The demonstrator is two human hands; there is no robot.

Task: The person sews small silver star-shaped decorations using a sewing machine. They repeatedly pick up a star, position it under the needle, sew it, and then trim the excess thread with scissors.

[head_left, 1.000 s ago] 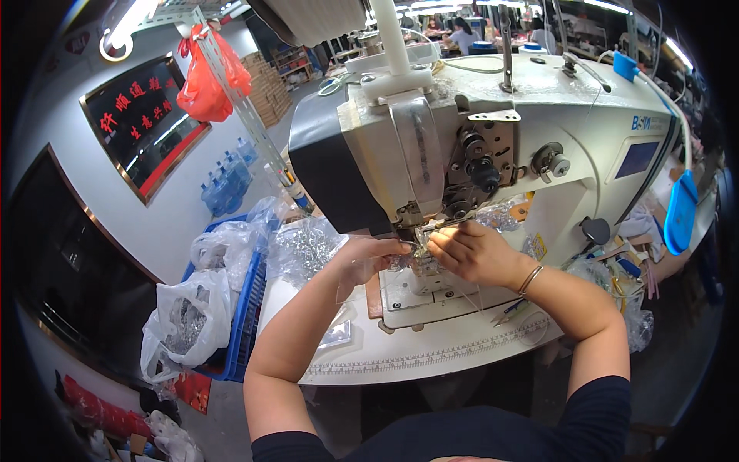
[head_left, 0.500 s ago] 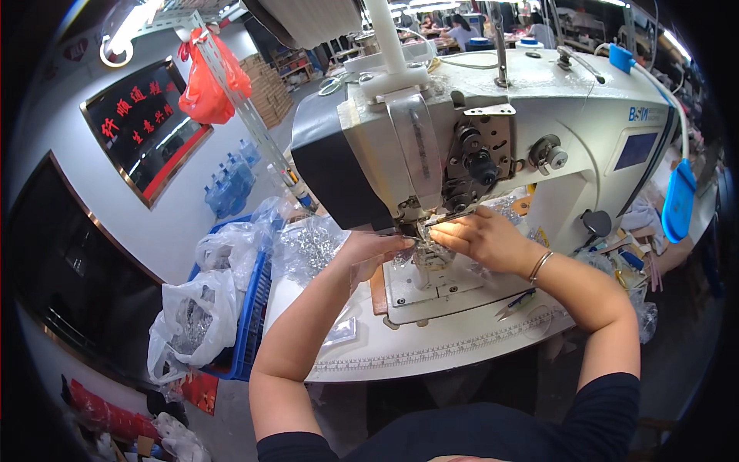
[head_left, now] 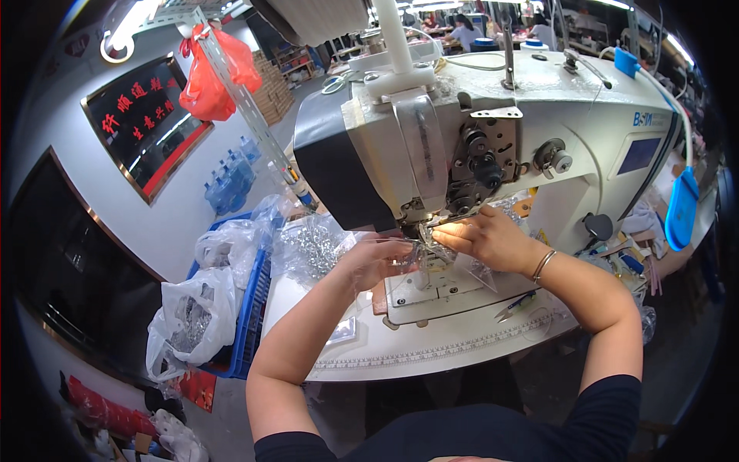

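Note:
Both hands are at the needle area of a large white industrial sewing machine (head_left: 593, 115). My left hand (head_left: 373, 260) is closed on the left side of a clear plastic piece (head_left: 406, 260), its fingers bent near the presser foot. On the other side, my right hand (head_left: 489, 240) presses its fingers together by the needle, at the edge of the clear plastic, part of which hangs below the palm. The needle tip and the exact edge under it are hidden by fingers and machine parts. A metal needle plate (head_left: 431, 308) lies beneath the hands.
Left of the machine, a heap of clear plastic with silvery bits (head_left: 312, 245) lies on the white table. Beyond its edge stands a blue crate (head_left: 250, 308) with white plastic bags (head_left: 188, 319). Thread snips (head_left: 514, 306) lie near the printed ruler (head_left: 431, 354). A blue holder (head_left: 681, 208) hangs at right.
My left hand's fingers have opened out slightly around the plastic, and more of the clear piece shows between and below the hands. My right hand stays almost in place.

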